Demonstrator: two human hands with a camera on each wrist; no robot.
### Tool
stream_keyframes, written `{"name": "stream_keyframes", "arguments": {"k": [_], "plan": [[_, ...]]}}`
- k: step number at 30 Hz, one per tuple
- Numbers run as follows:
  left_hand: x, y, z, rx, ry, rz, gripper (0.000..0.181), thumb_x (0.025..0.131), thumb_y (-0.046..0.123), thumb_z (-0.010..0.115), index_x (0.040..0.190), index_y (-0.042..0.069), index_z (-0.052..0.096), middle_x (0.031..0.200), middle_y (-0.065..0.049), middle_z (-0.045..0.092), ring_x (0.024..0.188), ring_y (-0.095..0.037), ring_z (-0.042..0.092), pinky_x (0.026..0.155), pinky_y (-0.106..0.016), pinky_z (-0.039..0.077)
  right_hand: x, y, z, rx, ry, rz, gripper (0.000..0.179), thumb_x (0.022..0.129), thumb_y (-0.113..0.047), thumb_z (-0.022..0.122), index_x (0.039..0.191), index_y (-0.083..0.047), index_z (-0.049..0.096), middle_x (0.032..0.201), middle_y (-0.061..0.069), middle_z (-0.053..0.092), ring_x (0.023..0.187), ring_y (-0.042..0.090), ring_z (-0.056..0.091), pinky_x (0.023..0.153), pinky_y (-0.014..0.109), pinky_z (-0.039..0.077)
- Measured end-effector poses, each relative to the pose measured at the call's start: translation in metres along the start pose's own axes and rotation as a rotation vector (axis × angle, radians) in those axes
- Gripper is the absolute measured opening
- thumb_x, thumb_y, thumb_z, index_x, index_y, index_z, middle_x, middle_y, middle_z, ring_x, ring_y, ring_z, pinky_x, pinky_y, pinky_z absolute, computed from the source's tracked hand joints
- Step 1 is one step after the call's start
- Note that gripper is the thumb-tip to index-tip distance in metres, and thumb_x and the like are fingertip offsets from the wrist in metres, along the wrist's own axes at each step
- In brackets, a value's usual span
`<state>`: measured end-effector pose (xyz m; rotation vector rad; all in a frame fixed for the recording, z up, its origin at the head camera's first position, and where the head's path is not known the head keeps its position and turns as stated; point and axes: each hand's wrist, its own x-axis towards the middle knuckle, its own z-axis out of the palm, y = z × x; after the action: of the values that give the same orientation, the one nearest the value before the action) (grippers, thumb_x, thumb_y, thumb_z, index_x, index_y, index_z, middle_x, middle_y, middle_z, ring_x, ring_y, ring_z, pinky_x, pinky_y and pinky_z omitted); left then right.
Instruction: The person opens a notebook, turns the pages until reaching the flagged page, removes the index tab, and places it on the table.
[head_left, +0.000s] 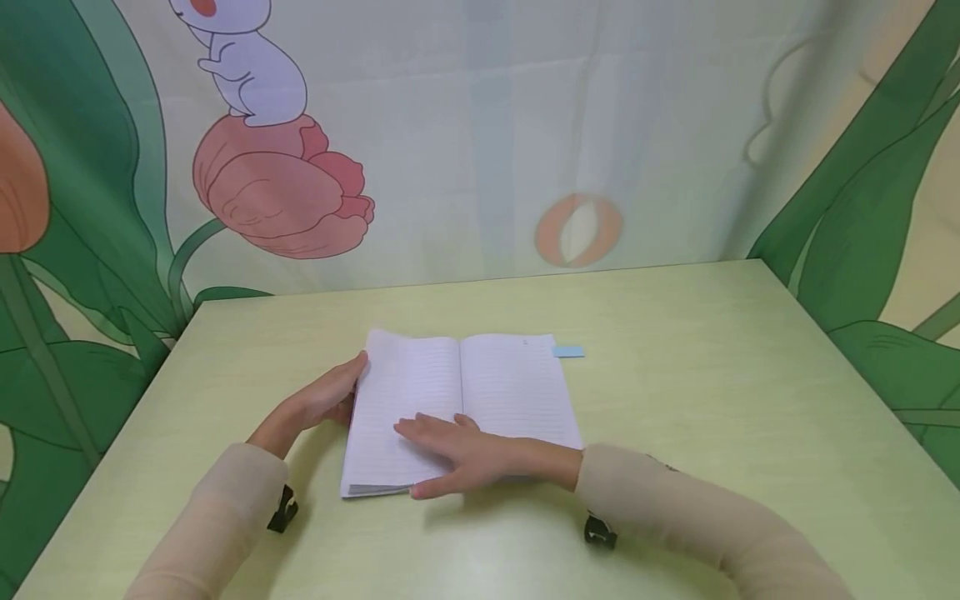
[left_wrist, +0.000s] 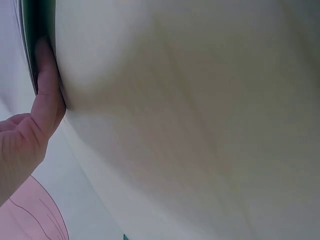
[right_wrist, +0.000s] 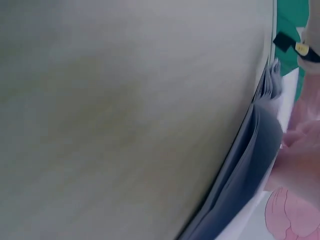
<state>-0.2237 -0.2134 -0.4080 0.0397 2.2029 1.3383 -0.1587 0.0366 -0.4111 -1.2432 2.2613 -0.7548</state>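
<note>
An open notebook [head_left: 510, 383] with lined, seemingly unwritten pages lies on the table, a light-blue tab [head_left: 568, 352] sticking out at its upper right. My left hand [head_left: 327, 397] holds the notebook's left edge. In the left wrist view, a finger [left_wrist: 47, 75] of that hand reaches into a dark gap at the edge; the thumb is not clear there. Across the lower left page lies my right hand [head_left: 465, 450], palm down with fingers extended and spread, the thumb near the bottom edge. The right wrist view shows fanned page edges [right_wrist: 245, 160] beside this hand.
The pale yellow-green table [head_left: 712, 375] extends around the notebook. Behind it hangs a curtain [head_left: 435, 167] printed with a rabbit, flowers and leaves. Each sleeve has a black strap piece near the wrist, such as the right strap [head_left: 600, 531].
</note>
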Motion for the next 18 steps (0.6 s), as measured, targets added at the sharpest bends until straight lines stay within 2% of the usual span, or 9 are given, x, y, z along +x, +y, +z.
{"name": "stream_keyframes", "arguments": {"k": [3, 6, 8, 13, 18], "plan": [[0.001, -0.001, 0.0, 0.006, 0.005, 0.01, 0.059, 0.099, 0.031, 0.034, 0.146, 0.008, 0.007, 0.119, -0.026, 0.041, 0.089, -0.027, 0.055, 0.071, -0.04, 0.049, -0.002, -0.005, 0.003, -0.05, -0.06, -0.015, 0.074, 0.088, -0.049, 0.051, 0.146, -0.016, 0.02, 0.148, -0.003, 0.021, 0.136, 0.012, 0.009, 0.104, 0.054, 0.003], [0.003, -0.004, 0.0, 0.038, 0.01, 0.035, 0.078, 0.093, 0.007, 0.048, 0.146, 0.017, -0.008, 0.127, -0.031, 0.035, 0.085, -0.027, 0.056, 0.069, -0.039, 0.049, -0.006, -0.006, 0.0, -0.074, -0.077, -0.028, 0.071, 0.088, -0.047, 0.053, 0.145, -0.015, 0.025, 0.147, -0.002, 0.024, 0.136, 0.012, 0.011, 0.105, 0.051, 0.007], [0.003, -0.004, 0.0, 0.063, 0.024, 0.04, 0.086, 0.088, -0.003, 0.051, 0.146, 0.016, -0.01, 0.126, -0.034, 0.036, 0.082, -0.026, 0.057, 0.068, -0.037, 0.049, -0.009, -0.003, -0.004, -0.065, -0.048, -0.039, 0.07, 0.088, -0.043, 0.055, 0.144, -0.013, 0.028, 0.148, 0.001, 0.024, 0.136, 0.014, 0.011, 0.106, 0.048, 0.01], [0.004, -0.004, 0.001, 0.067, 0.028, 0.023, 0.089, 0.086, -0.007, 0.052, 0.146, 0.017, -0.01, 0.129, -0.036, 0.032, 0.085, -0.027, 0.056, 0.069, -0.037, 0.049, -0.021, 0.013, -0.016, -0.06, 0.049, -0.033, 0.071, 0.085, -0.037, 0.061, 0.142, -0.008, 0.031, 0.148, 0.007, 0.022, 0.137, 0.019, 0.012, 0.105, 0.047, 0.015], [0.005, -0.005, 0.002, 0.077, 0.028, 0.02, 0.088, 0.087, -0.005, 0.053, 0.146, 0.017, -0.007, 0.13, -0.035, 0.029, 0.088, -0.028, 0.055, 0.069, -0.037, 0.049, -0.039, 0.036, -0.026, -0.124, 0.034, 0.023, 0.077, 0.083, -0.039, 0.064, 0.144, -0.009, 0.027, 0.15, 0.007, 0.015, 0.137, 0.023, 0.006, 0.103, 0.054, 0.011]]}}
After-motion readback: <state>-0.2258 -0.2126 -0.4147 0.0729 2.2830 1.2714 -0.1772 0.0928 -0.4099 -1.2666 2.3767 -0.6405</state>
